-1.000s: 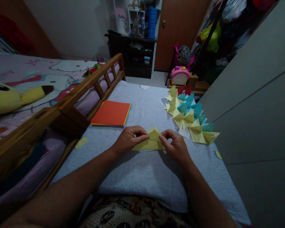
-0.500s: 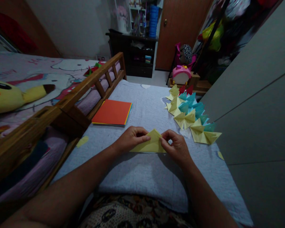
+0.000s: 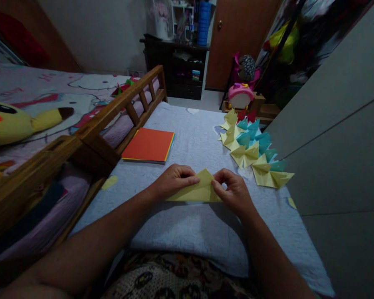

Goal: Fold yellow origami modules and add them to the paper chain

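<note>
A folded sheet of yellow paper [image 3: 197,192], pointed at the top and straight along its near edge, is held just in front of me. My left hand [image 3: 175,182] pinches its upper left side, thumb on the face and fingers curled behind. On the upper right side, my right hand [image 3: 232,189] closes thumb and finger on the paper's edge. Both hands cover the outer parts of the sheet. Beyond my right hand stand several folded yellow paper pieces [image 3: 243,153], with turquoise folded pieces [image 3: 252,129] beside them.
A stack of coloured paper [image 3: 149,145], orange on top, lies to the left on the pale bedsheet [image 3: 193,137]. A wooden rail [image 3: 121,106] borders the left side; a light cabinet panel [image 3: 345,137] rises at the right. Further back is a pink toy [image 3: 241,96].
The view has shifted slightly. Both hands keep their pinch on the yellow paper, with hardly any movement visible.
</note>
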Demonstrator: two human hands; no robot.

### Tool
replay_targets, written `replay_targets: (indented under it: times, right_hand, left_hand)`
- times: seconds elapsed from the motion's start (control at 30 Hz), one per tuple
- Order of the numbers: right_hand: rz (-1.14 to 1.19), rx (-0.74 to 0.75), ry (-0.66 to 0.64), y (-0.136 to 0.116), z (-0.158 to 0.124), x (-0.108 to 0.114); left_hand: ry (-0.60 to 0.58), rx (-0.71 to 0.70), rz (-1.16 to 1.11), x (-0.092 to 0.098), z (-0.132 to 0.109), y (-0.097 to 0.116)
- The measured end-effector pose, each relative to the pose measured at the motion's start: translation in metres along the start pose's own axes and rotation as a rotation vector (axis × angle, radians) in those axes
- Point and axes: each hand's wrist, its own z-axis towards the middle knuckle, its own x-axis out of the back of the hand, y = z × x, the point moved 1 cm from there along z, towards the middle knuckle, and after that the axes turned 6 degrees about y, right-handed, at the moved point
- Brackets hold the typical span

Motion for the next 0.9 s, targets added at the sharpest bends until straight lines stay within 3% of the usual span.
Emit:
replay_targets:
  times: [0.13,0.27,0.53,0.9]
  right_hand:
    - [0.099,-0.064,-0.038,-0.001,0.000,-0.002]
    - [0.042,-0.096,-0.112,-0.005,0.002,-0.002]
    - [0.139,-0.189,-0.199,-0.006,0.003,-0.001]
    - [0.209,-0.233,-0.250,-0.007,0.003,-0.002]
  left_hand:
    - [-0.011,-0.018,-0.001,-0.001,-0.001,0.002]
    - [-0.030,-0.014,-0.012,-0.003,-0.001,0.002]
    - [-0.126,0.125,-0.230,-0.009,-0.004,-0.004]
    - [-0.087,0.127,-0.238,-0.012,-0.005,-0.004]
